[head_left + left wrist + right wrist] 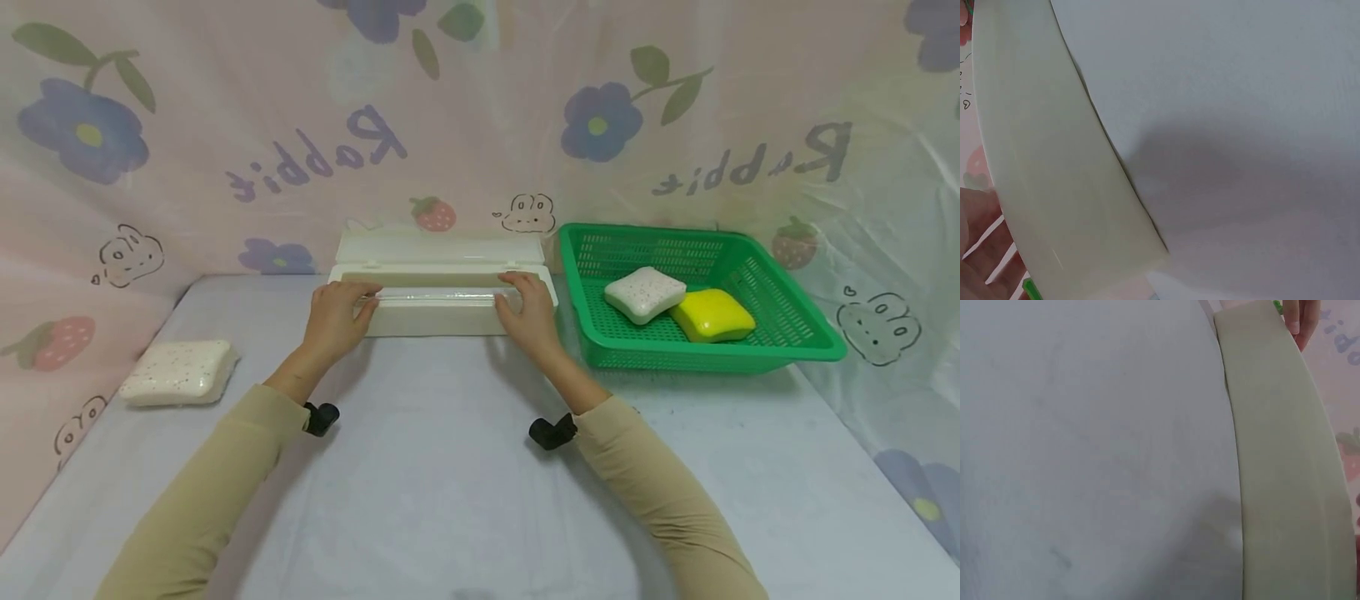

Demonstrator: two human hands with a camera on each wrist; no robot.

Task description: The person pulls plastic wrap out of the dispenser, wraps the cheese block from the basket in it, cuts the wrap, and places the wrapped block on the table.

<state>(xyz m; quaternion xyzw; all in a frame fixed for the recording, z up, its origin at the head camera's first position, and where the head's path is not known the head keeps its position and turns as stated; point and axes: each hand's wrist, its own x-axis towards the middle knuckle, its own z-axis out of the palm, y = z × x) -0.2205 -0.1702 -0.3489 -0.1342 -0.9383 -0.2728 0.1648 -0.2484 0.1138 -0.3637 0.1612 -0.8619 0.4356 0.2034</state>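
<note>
A long white box [438, 322] stands near the back wall with its lid [442, 248] tipped back. Between my hands a clear, shiny roll that looks like cling film [450, 295] lies level along the box's opening. My left hand [336, 321] holds its left end, thumb in front and fingers over the back. At the right end, my right hand [531, 317] grips it the same way. The left wrist view shows the box front [1054, 150] with left-hand fingers [1004, 250] behind its edge. In the right wrist view, left-hand fingers [1300, 322] appear beyond the box's far end.
A green plastic basket [697, 354] stands to the right of the box, holding a speckled white sponge [645, 293] and a yellow sponge [712, 317]. On the left of the table [450, 467] lies another speckled white sponge [180, 373] that looks wrapped. A printed curtain hangs around the table.
</note>
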